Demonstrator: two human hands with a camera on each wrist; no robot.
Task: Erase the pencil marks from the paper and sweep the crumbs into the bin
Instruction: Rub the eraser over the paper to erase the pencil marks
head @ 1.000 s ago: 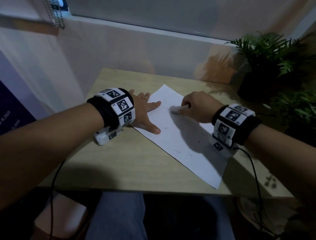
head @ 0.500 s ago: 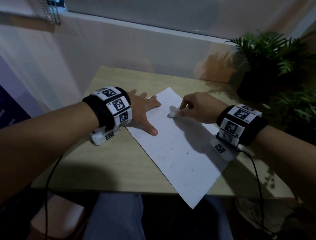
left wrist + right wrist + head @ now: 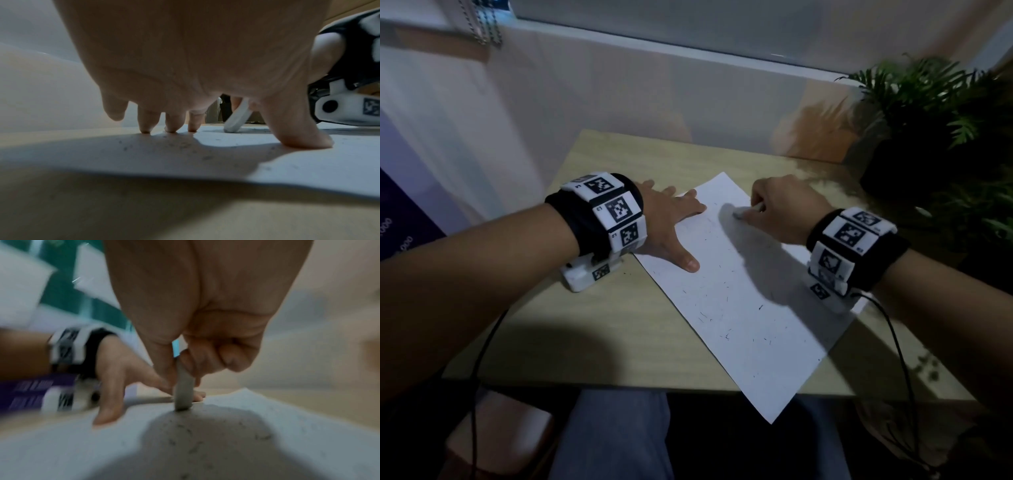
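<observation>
A white sheet of paper (image 3: pixel 739 301) lies slanted on the wooden table (image 3: pixel 585 329), its near corner hanging over the front edge. Dark eraser crumbs (image 3: pixel 726 334) are scattered over it. My left hand (image 3: pixel 671 226) lies flat with spread fingers on the sheet's left edge, thumb (image 3: pixel 298 129) and fingertips (image 3: pixel 170 123) pressing it down. My right hand (image 3: pixel 780 209) pinches a white eraser (image 3: pixel 743 214) between thumb and fingers, and its tip touches the paper near the far end. In the right wrist view the eraser (image 3: pixel 183 391) stands almost upright on the sheet. No bin is visible.
Dark potted plants (image 3: pixel 935 137) stand at the table's right rear corner. A pale wall panel (image 3: pixel 654 89) runs behind the table. Cables (image 3: pixel 893 342) trail from both wristbands. My legs (image 3: pixel 613 435) are below the front edge.
The paper has turned and slid towards me, so its near corner now overhangs the front edge. My right hand has rubbed the eraser back and forth near the far end. The left hand stays pressed down.
</observation>
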